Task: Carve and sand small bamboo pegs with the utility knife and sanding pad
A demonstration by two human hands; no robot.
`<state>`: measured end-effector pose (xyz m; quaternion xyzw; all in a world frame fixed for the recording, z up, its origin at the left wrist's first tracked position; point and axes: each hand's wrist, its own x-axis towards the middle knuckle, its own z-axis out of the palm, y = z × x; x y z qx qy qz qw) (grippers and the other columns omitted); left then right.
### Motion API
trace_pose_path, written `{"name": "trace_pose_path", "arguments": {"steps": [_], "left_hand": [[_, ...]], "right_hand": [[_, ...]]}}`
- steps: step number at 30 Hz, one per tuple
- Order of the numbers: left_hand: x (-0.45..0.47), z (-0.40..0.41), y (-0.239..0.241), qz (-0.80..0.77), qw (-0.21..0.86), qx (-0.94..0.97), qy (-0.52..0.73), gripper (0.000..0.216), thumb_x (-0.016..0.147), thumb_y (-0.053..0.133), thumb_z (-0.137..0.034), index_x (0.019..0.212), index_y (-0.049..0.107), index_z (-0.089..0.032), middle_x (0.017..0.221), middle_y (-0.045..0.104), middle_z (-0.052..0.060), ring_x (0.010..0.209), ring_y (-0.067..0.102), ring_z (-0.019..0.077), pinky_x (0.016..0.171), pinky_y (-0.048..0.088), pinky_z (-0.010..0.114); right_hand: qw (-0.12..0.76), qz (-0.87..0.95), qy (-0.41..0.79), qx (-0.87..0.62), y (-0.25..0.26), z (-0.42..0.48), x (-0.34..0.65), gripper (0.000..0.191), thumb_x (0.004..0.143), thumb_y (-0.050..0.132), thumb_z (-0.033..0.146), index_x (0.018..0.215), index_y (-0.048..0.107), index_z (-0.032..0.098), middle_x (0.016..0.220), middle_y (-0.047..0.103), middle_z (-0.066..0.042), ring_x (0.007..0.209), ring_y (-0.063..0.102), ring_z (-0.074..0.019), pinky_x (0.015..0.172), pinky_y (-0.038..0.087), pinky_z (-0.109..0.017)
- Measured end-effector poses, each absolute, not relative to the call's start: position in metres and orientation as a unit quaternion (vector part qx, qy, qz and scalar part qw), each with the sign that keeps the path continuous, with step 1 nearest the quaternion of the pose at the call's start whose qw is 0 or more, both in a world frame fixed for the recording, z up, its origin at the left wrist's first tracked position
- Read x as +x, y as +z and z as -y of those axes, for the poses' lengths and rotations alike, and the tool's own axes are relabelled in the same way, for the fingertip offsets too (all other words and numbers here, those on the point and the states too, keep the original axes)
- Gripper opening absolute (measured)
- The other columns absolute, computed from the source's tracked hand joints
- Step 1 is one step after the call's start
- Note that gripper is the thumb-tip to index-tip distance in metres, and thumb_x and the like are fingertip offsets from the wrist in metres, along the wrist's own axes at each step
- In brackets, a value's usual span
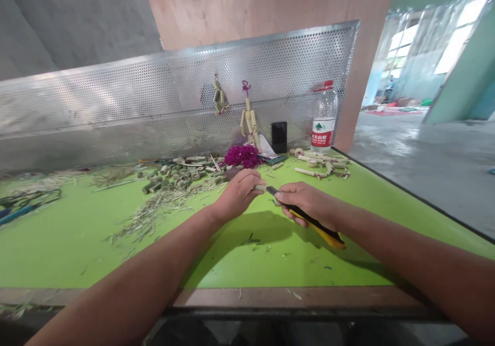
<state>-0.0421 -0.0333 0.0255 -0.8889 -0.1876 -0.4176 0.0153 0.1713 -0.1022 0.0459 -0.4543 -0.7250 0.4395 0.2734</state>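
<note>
Right hand [307, 202]: grip closed on yellow utility knife [319, 226]; left hand [237, 194]: grip closed on bamboo stick [260, 187]

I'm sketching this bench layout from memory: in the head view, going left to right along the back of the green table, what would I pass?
Black cable, bamboo pieces, purple yarn tuft, black phone, plastic water bottle

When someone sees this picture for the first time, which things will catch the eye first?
The bright green tabletop stands out first, with a magenta tuft at its back edge. At the centre, the right hand grips a yellow-and-black utility knife beside a small pale stick held by the left hand. Behind, a jointed bamboo figure stands against a perforated metal panel.
</note>
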Motion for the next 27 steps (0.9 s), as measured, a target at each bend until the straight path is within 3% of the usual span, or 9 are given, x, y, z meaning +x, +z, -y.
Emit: {"name": "trace_pose_path", "arguments": {"steps": [2,6,10,14,19,23,27], "left_hand": [[-0.043,0.033,0.027,0.186,0.001,-0.895,-0.406,0.018,0.092,0.054,-0.031,0.095,0.060,-0.014,0.101,0.062,0.012,0.097,0.058,0.0213,0.085,0.049,0.037],[-0.045,0.032,0.028,0.195,-0.042,-0.898,-0.391,0.014,0.091,0.055,-0.026,0.095,0.059,-0.013,0.098,0.061,0.010,0.095,0.057,0.0205,0.082,0.048,0.034],[-0.045,0.034,0.028,0.258,-0.079,-0.893,-0.361,0.010,0.089,0.055,-0.023,0.094,0.059,-0.015,0.095,0.060,0.007,0.087,0.056,0.0182,0.076,0.047,0.032],[-0.043,0.035,0.027,0.249,-0.051,-0.899,-0.358,0.010,0.090,0.055,-0.024,0.091,0.059,-0.014,0.093,0.061,0.008,0.087,0.058,0.0185,0.077,0.049,0.032],[-0.041,0.032,0.023,0.180,0.060,-0.900,-0.391,0.018,0.094,0.052,-0.030,0.093,0.059,-0.014,0.099,0.062,0.011,0.091,0.060,0.0190,0.080,0.051,0.032],[-0.043,0.032,0.023,0.144,0.126,-0.889,-0.415,0.015,0.093,0.053,-0.028,0.096,0.059,-0.014,0.099,0.063,0.011,0.091,0.061,0.0178,0.079,0.052,0.030],[-0.043,0.030,0.022,0.144,0.135,-0.872,-0.447,0.012,0.092,0.056,-0.026,0.094,0.059,-0.014,0.098,0.064,0.011,0.091,0.061,0.0175,0.080,0.053,0.030]], "right_hand": [[0.274,0.772,0.308,-0.484,0.046,0.103,0.171,0.029,0.094,0.041,0.039,0.074,0.049,0.020,0.060,0.055,0.002,0.044,0.044,-0.0098,0.047,0.030,-0.024],[0.225,0.814,-0.066,-0.531,0.048,0.109,0.172,0.027,0.097,0.040,0.034,0.080,0.056,0.019,0.068,0.060,-0.003,0.057,0.048,-0.0132,0.053,0.021,-0.028],[0.161,0.816,-0.174,-0.528,0.048,0.113,0.171,0.025,0.097,0.039,0.028,0.085,0.059,0.020,0.073,0.063,-0.004,0.056,0.047,-0.0137,0.053,0.014,-0.031],[0.182,0.830,-0.074,-0.523,0.044,0.107,0.171,0.029,0.098,0.039,0.032,0.079,0.057,0.019,0.066,0.059,-0.003,0.055,0.046,-0.0130,0.053,0.018,-0.030],[0.260,0.795,0.205,-0.508,0.042,0.098,0.171,0.034,0.094,0.045,0.037,0.065,0.047,0.019,0.056,0.051,0.002,0.048,0.044,-0.0096,0.049,0.028,-0.025],[0.298,0.706,0.444,-0.464,0.041,0.099,0.171,0.026,0.091,0.048,0.037,0.072,0.049,0.019,0.055,0.052,0.004,0.036,0.040,-0.0071,0.041,0.031,-0.023],[0.290,0.628,0.590,-0.417,0.038,0.099,0.171,0.027,0.091,0.047,0.042,0.079,0.051,0.019,0.058,0.052,0.004,0.036,0.041,-0.0069,0.038,0.029,-0.021]]}}
